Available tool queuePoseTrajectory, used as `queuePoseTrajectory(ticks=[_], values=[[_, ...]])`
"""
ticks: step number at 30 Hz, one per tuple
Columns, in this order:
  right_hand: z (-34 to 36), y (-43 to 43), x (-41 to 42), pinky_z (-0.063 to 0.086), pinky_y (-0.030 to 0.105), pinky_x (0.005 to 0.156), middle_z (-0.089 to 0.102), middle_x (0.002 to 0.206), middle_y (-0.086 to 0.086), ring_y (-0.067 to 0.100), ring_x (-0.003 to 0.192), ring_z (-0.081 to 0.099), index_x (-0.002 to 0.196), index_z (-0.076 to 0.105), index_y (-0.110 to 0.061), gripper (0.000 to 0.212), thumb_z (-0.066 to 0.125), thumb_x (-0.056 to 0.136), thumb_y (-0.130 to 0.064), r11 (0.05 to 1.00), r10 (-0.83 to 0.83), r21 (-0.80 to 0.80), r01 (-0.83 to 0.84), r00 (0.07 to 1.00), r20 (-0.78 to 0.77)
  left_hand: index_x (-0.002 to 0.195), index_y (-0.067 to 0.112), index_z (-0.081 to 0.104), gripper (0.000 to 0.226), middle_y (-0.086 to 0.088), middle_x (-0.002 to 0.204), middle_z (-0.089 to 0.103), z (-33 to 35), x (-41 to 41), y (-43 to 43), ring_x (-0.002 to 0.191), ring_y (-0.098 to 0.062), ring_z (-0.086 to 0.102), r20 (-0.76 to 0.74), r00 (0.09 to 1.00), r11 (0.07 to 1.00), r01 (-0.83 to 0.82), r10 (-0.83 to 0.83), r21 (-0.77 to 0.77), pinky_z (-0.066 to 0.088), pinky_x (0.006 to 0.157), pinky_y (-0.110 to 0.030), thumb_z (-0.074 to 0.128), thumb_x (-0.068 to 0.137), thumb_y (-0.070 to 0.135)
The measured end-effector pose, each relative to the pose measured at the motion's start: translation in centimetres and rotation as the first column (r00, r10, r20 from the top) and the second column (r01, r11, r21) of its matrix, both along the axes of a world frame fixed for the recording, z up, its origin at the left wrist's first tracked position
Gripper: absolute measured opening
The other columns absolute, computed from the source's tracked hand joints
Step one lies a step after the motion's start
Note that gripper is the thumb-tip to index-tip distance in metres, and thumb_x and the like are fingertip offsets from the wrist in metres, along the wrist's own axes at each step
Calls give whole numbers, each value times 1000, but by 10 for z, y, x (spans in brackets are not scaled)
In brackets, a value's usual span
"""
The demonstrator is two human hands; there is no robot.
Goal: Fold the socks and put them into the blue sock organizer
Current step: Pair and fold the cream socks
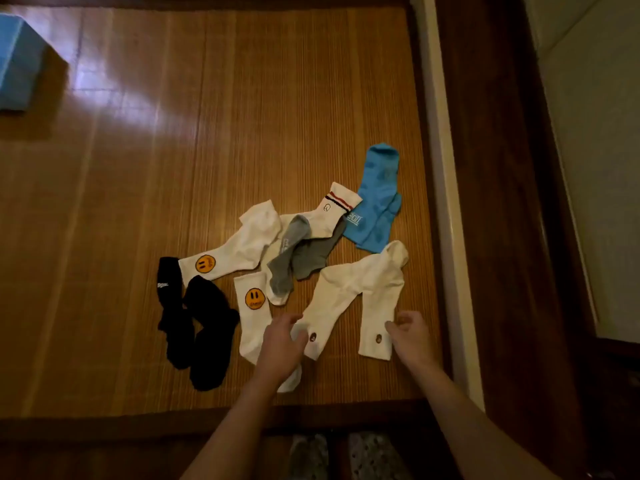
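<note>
Surface: slatted bamboo mat (242, 98), glare patch upper left | Border: dark wooden frame (498, 202), right and near edge | Below: two grey patterned shoes (370, 455)

Socks (249, 237) are all heaped on the mat (173, 168), a bit right of centre and toward the near edge. The organizer (17, 64) sits way off in the far-left corner.

left hand (282, 344), right hand (410, 336) | at cuffs | white socks (360, 289)

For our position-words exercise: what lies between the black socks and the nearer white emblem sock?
Head view: a white smiley-face sock, its lower part under the left hand, between the black socks and the emblem sock.
</note>
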State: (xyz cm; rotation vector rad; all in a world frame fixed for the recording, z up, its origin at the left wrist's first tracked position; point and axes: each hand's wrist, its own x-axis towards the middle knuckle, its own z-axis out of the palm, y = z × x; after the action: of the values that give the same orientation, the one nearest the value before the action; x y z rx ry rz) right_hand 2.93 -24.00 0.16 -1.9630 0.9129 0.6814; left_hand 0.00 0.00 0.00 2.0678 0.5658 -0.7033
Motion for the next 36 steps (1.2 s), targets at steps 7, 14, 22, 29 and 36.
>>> queuePoseTrajectory(ticks=[7,14,22,29,36], values=[[-46,-6,-8,45,30,67,59,113,6,20,94,57,132,47,-12,50,71,90,-19,999,50,8,-50,992,-113,142,13,50,58,-12,139,53,-39,9,-19,129,-31,52,-83,996,993,30,-20,114,46,108,-46,75,89,17],[-64,8,-4,50,30,61,62,107,4,17,87,59,111,49,-18,35,72,87,-6,1000,-22,18,24,993,-113,132,11,58,50,-9,125,59,-57,19,-22,114,-27,57,-89,995,984,57,-42,167,51,92,-37,76,86,9],[-5,9,25,56,31,66,71,101,-1,16,88,69,116,63,-19,18,62,98,-18,914,-339,240,328,941,3,104,19,64,8,2,102,68,-23,29,-27,91,-13,63,-76,997,999,-7,10,39,45,64,-22,66,97,20],[87,3,51,63,34,69,70,113,-7,17,91,76,127,64,-40,47,63,95,-7,757,-497,543,363,859,119,120,36,60,34,-5,99,77,48,31,-40,85,-13,76,-47,956,896,-286,288,-340,58,62,-25,60,100,9],[174,-12,76,60,29,87,76,113,-7,8,107,71,118,71,-21,26,64,95,-11,797,-204,604,-23,930,304,128,18,69,33,-10,114,77,121,48,-45,107,-26,73,-119,919,707,-366,375,-605,58,90,-35,52,102,5]])
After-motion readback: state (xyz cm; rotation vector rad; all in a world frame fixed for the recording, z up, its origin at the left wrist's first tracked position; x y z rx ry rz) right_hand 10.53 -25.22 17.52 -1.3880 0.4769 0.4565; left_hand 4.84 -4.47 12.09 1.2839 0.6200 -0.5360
